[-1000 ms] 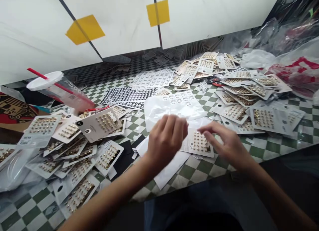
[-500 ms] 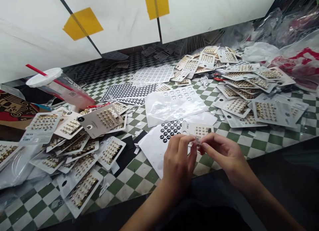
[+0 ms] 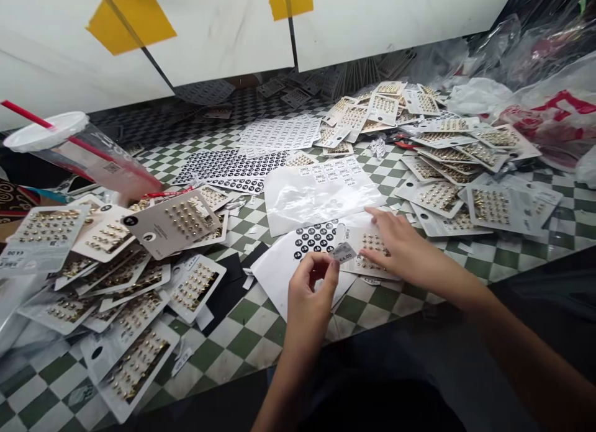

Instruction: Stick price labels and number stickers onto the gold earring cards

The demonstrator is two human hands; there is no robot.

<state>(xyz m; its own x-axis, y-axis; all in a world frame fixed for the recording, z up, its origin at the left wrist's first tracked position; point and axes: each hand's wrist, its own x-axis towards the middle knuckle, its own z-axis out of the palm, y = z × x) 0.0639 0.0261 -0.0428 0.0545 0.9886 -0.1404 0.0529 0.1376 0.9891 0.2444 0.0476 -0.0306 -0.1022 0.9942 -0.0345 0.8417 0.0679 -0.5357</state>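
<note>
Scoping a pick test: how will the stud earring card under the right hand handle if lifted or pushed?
The stud earring card under the right hand is probably light and slightly floppy, since it looks like thin printed card. Its gold studs may snag neighbouring cards. It lies on a smooth white sheet, so a push would likely slide it, not tip it.

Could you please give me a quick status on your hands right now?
Left hand pinching small price label. Right hand on card of gold studs. Black round-sticker sheet alongside.
</note>
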